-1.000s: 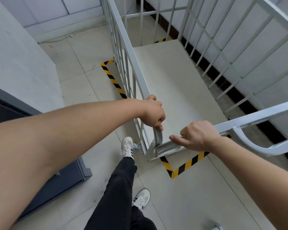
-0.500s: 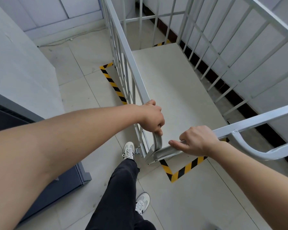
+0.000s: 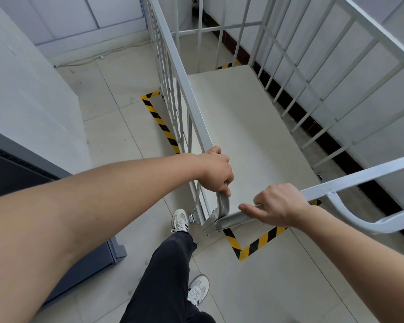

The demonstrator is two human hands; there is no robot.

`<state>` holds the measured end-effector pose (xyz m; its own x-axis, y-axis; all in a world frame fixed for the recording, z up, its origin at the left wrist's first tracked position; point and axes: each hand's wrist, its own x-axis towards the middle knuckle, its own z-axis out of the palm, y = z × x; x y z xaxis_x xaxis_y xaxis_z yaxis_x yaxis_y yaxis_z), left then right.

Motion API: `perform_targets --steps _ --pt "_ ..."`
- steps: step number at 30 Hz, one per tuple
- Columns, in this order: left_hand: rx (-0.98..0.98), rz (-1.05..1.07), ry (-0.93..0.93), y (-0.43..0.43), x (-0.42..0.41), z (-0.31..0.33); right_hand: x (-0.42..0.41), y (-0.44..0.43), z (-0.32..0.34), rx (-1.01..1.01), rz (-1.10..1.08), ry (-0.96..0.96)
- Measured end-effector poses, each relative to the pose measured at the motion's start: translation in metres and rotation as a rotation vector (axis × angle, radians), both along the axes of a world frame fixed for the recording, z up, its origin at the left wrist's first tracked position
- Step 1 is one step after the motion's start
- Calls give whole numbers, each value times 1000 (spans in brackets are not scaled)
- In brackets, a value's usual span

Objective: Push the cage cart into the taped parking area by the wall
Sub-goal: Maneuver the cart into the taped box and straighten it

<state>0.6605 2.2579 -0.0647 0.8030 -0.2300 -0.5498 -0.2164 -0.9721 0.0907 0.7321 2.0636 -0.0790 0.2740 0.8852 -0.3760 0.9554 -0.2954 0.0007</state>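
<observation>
While both hands (image 3: 216,172) (image 3: 281,206) grip the cage cart (image 3: 247,127), no writing shows

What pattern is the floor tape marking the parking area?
Diagonal yellow and black stripes on the floor tape, clearest in the head view near the cart's corner.

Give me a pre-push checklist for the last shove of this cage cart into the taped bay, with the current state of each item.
1. Left hand closed on the white metal cage cart's curved corner rail: ok.
2. Right hand closed on the near top bar: ok.
3. Cart deck inside the yellow-and-black striped floor tape: not ok, the near left corner overhangs the tape corner.
4. Gap to the white wall with dark skirting on the right: cannot tell.
5. White sneaker clear of the near caster: not ok, right beside it.
6. Far end against the back tape: cannot tell.
</observation>
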Motion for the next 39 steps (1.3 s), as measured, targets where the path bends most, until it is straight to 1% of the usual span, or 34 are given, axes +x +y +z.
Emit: perform_targets --steps 18,22,31,34,39 --pt "59 -77 28 -7 0 3 -1 -2 7 -34 27 20" --pt "47 -71 2 -2 -2 1 0 1 7 -47 48 -1" --pt "35 -76 26 5 -2 2 -1 8 11 -76 46 -11" --pt "53 -86 2 3 -1 3 -1 6 9 -56 41 -3" --pt "69 -80 31 0 0 5 -2 5 6 -9 18 -1"
